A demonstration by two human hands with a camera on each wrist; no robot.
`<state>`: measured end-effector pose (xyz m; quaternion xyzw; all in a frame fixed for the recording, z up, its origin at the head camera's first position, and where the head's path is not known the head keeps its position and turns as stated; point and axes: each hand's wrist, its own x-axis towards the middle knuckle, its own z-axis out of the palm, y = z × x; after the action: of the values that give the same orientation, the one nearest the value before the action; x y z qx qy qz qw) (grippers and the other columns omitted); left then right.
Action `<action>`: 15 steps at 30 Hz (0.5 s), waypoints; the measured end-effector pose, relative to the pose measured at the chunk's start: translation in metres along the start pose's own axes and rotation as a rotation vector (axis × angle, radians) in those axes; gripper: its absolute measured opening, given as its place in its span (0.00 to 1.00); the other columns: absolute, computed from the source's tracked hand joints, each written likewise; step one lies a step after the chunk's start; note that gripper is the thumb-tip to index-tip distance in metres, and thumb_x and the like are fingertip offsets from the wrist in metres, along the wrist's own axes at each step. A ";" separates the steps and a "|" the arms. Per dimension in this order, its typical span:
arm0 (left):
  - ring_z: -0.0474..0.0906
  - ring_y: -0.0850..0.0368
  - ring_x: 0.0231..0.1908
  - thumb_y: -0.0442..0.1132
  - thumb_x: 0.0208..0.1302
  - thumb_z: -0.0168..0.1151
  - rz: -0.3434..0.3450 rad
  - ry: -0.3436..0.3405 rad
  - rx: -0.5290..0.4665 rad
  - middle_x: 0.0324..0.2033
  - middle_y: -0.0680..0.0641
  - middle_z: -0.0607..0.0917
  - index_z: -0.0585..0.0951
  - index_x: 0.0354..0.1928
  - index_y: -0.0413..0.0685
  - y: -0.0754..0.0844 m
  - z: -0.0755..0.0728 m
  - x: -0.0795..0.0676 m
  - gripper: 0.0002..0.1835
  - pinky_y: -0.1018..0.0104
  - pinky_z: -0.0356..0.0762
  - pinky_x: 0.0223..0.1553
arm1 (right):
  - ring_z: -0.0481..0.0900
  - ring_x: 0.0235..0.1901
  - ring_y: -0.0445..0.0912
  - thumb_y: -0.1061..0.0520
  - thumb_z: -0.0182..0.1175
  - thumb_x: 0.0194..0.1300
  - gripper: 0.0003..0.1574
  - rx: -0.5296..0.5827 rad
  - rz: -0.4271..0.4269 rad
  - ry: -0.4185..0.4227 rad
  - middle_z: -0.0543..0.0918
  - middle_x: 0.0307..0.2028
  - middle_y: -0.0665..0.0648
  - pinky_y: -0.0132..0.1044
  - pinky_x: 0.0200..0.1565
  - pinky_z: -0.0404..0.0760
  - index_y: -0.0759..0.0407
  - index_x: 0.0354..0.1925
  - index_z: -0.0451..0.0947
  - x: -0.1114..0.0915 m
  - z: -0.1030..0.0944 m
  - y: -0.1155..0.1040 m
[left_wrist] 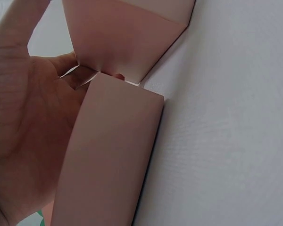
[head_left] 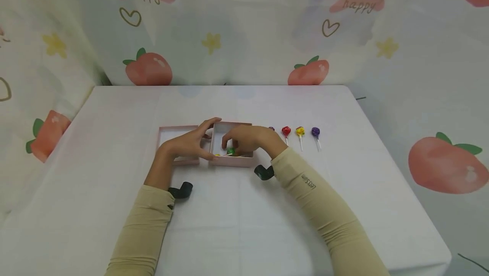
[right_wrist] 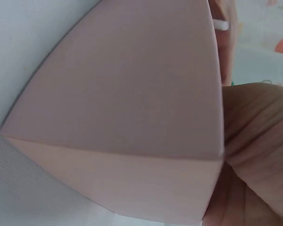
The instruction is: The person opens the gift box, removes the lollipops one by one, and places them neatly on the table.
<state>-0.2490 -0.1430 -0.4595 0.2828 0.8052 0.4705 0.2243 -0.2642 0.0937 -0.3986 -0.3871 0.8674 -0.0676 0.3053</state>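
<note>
A pink box with a pale inside lies in front of me. My left hand holds it by its left side, thumb at the front corner and a finger at the back one. Over the inside is my right hand, its fingers bent downward. A green lollipop is right under those fingertips, close to the front wall; I cannot tell whether they pinch it. A bit of yellow shows beside it. In the right wrist view, a white stick shows above the box's rim beside the fingers.
A second shallow pink box part lies against the left, partly behind my left hand. To the right stand in a row a red lollipop, a yellow lollipop and a purple lollipop; another is mostly hidden by my right wrist.
</note>
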 end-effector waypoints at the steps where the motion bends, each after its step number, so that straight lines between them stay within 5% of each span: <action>1: 0.62 0.40 0.71 0.45 0.52 0.83 0.002 0.000 -0.001 0.78 0.52 0.50 0.47 0.83 0.59 0.000 0.000 0.000 0.65 0.43 0.65 0.66 | 0.79 0.47 0.45 0.64 0.65 0.71 0.21 -0.003 -0.007 0.002 0.83 0.43 0.52 0.42 0.53 0.77 0.50 0.59 0.82 0.000 0.000 -0.001; 6: 0.63 0.40 0.70 0.44 0.52 0.83 0.000 0.001 0.002 0.78 0.52 0.50 0.47 0.83 0.60 -0.001 0.000 0.000 0.65 0.43 0.65 0.66 | 0.78 0.46 0.45 0.66 0.65 0.70 0.17 -0.004 -0.048 0.047 0.83 0.43 0.51 0.41 0.53 0.77 0.50 0.54 0.84 -0.001 0.003 -0.001; 15: 0.62 0.40 0.71 0.46 0.53 0.83 0.004 0.002 0.008 0.78 0.51 0.51 0.46 0.83 0.58 -0.001 0.001 0.000 0.65 0.42 0.64 0.67 | 0.81 0.46 0.46 0.60 0.68 0.71 0.18 0.156 -0.083 0.236 0.84 0.47 0.52 0.44 0.51 0.80 0.52 0.58 0.80 0.001 0.011 0.007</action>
<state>-0.2486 -0.1426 -0.4609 0.2847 0.8067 0.4681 0.2216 -0.2628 0.0993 -0.4100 -0.3869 0.8726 -0.1925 0.2274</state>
